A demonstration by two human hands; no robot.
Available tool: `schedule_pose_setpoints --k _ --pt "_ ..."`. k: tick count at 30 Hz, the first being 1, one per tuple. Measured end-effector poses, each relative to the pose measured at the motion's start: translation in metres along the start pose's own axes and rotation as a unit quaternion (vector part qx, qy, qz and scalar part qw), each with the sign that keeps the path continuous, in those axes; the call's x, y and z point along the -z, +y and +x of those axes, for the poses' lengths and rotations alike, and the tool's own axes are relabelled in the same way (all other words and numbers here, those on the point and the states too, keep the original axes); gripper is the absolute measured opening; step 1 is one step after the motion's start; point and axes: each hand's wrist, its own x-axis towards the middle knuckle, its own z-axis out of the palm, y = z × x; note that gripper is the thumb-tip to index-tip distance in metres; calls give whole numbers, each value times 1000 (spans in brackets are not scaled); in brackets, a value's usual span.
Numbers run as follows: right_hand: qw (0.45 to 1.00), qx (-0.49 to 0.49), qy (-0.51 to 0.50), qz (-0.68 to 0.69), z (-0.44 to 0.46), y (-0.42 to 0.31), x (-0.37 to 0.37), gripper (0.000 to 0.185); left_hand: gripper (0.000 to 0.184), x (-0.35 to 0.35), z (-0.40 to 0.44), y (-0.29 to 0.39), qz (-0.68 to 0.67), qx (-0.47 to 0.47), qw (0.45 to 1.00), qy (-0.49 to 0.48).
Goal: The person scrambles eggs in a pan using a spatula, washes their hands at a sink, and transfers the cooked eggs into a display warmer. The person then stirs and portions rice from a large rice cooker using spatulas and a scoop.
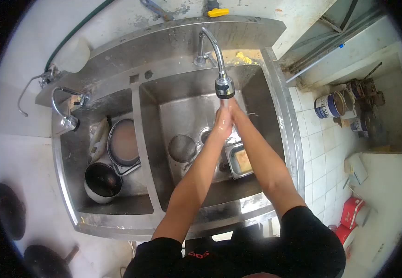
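Both hands are together under the faucet head (224, 87), over the right basin (173, 97) of a steel sink. My left hand (222, 121) and my right hand (236, 112) touch each other, and water runs over them. The faucet head hides part of the fingers, and I cannot tell whether anything is between the palms. Below the hands lie a round mesh strainer (182, 148) and a rectangular metal tray (233, 163) with a yellowish block (243, 161) in it.
The left basin (138, 204) holds a pan of cloudy liquid (125, 141), a dark pot (102, 181) and a crumpled packet (99, 138). A second faucet (62, 104) stands at the left. Paint buckets (329, 105) sit on the floor at the right.
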Motion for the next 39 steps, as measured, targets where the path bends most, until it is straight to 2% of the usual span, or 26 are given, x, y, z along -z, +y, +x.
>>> schedule_pose_setpoints --k 3,5,6,9,10,14,16,17,18,20,22,23,24,25,27,28,29,30,31,33,34,35,36,37,38,39 --pt "984 84 -42 -149 11 -3 1 53 40 13 -4 26 -156 -31 987 14" --pt "957 142 -70 -244 30 0 7 53 45 15 10 26 -154 -104 982 38" --pt "942 163 -82 -280 34 16 7 54 48 22 15 13 -97 -158 981 53" --pt "984 134 30 -115 42 74 -4 63 63 60 44 -55 67 -318 941 96" --pt "989 104 12 -108 36 70 -1 64 68 71 49 -73 123 -366 916 106" --pt "996 -8 -67 -64 14 40 7 67 57 14 -8 -33 12 -207 976 60" --pt "992 56 -71 -85 -7 45 -3 69 51 4 -14 -26 6 -184 982 50" --pt "989 88 -72 -95 -18 47 -8 72 49 17 0 -13 64 -202 976 45" --pt "980 176 -14 -89 -42 65 -31 70 46 27 13 0 120 -218 968 41" --pt "973 226 -40 29 -46 64 -29 68 41 15 13 11 132 -216 967 13" --pt "936 131 -205 253 -35 52 1 66 37 -17 -10 -5 -80 -170 982 9" --pt "947 87 -197 238 -48 41 0 64 34 -20 -16 -9 -215 -145 966 17" --pt "956 38 -188 224 -73 20 -2 61 37 1 -5 -13 36 -190 981 -4" --pt "963 136 -173 154 -88 13 -2 58 40 23 6 -17 274 -249 929 -2" --pt "943 320 -90 7 -117 -1 -2 52 41 4 -2 -6 45 -155 987 -9" --pt "948 218 -98 210 -110 -3 -10 49 41 -9 -6 -1 -75 -106 991 -14" --pt "925 133 -146 325 -88 7 -2 44 42 -18 -11 3 -190 -52 980 -16" --pt "883 39 -173 435 -66 15 5 39 42 -15 -12 0 -206 -44 977 -2" --pt "902 25 -165 399 -63 18 2 37 41 -11 -14 -5 -223 -37 974 12" --pt "937 14 -156 311 -49 7 0 34 39 -1 14 -17 -73 -138 987 48" --pt "960 45 -112 253 -29 23 -2 30 34 -12 1 -14 -90 -137 985 49" --pt "977 71 -64 190 -24 20 -5 26 33 -12 -3 -9 21 -168 982 81" --pt "990 105 -34 90 -23 20 -7 32 31 -12 -5 -2 134 -195 966 107" --pt "991 134 -2 -15 -34 12 -9 39 30 -3 -3 -9 121 -211 966 92" --pt "944 285 81 -145 -44 17 -17 39 29 8 -1 -18 108 -227 965 77" --pt "932 306 120 -155 -63 13 -31 41 28 46 17 -41 -26 -237 971 17"
